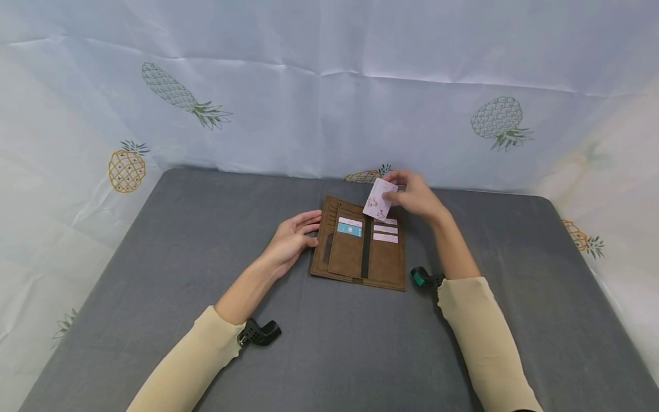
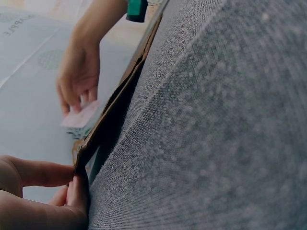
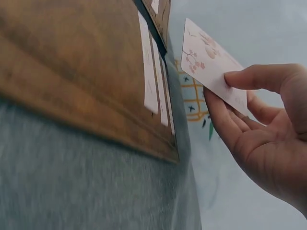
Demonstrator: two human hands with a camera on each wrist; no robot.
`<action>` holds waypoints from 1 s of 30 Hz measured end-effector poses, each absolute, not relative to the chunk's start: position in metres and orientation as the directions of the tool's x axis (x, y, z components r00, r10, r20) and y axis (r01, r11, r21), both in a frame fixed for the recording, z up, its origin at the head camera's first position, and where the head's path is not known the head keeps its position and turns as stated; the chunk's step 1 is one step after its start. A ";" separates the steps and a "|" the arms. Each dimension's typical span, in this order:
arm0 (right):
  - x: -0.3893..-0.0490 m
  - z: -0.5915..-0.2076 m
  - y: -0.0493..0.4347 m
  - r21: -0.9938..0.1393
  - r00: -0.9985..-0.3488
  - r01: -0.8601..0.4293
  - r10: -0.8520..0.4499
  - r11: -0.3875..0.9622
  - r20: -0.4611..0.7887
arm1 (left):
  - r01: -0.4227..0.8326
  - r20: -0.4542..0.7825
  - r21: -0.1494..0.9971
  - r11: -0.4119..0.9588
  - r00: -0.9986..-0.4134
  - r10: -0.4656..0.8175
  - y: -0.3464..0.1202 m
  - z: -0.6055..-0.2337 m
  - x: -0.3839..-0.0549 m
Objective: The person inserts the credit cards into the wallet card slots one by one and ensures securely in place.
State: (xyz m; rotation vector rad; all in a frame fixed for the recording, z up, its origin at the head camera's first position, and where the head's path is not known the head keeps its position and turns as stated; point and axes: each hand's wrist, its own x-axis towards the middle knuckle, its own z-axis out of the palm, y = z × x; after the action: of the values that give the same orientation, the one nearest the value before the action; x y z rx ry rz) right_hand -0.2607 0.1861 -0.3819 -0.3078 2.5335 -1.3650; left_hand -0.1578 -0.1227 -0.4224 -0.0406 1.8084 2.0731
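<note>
An opened brown wallet (image 1: 345, 257) lies on the grey table, a dark strip running down its fold. My left hand (image 1: 290, 240) pinches the wallet's left edge between thumb and fingers, plain in the left wrist view, where the hand (image 2: 43, 191) lifts that edge slightly. Above the wallet's top right, my right hand (image 1: 414, 197) holds a pale pink card (image 1: 380, 199) with a flower print, pinched between thumb and fingers (image 3: 264, 79). Several pink cards (image 1: 385, 229) sit in the right-side slots. In the left slots are a blue card (image 1: 349, 229) and a pink one behind it.
A grey cloth-covered table (image 1: 329, 349) spreads around the wallet. Behind it hangs a pale curtain (image 1: 329, 126) printed with pineapples. A black wrist device (image 1: 259, 333) is on the left forearm, another (image 1: 426, 278) on the right.
</note>
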 end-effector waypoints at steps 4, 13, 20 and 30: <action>-0.265 -0.382 0.175 -0.867 -0.943 -0.048 -0.308 0.497 -0.124 | -0.307 -0.273 0.947 -0.092 -0.923 0.271 -0.123 -0.423 -0.157; -0.270 -0.388 0.158 -0.890 -0.933 -0.025 -0.331 0.456 -0.143 | -0.302 -0.268 0.948 -0.100 -0.927 0.261 -0.122 -0.423 -0.158; -0.272 -0.389 0.153 -0.908 -0.926 0.014 -0.338 0.418 -0.170 | -0.303 -0.268 0.947 -0.104 -0.928 0.260 -0.122 -0.424 -0.159; -0.271 -0.392 0.149 -0.906 -0.918 0.031 -0.347 0.422 -0.193 | -0.301 -0.264 0.947 -0.112 -0.929 0.259 -0.122 -0.424 -0.159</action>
State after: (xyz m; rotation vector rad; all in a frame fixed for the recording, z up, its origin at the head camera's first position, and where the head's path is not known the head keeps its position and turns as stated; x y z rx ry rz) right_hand -0.2712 0.1488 -0.3925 -0.2715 2.3304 -1.4959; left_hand -0.1589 -0.1216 -0.4239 -0.0462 1.7988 2.0984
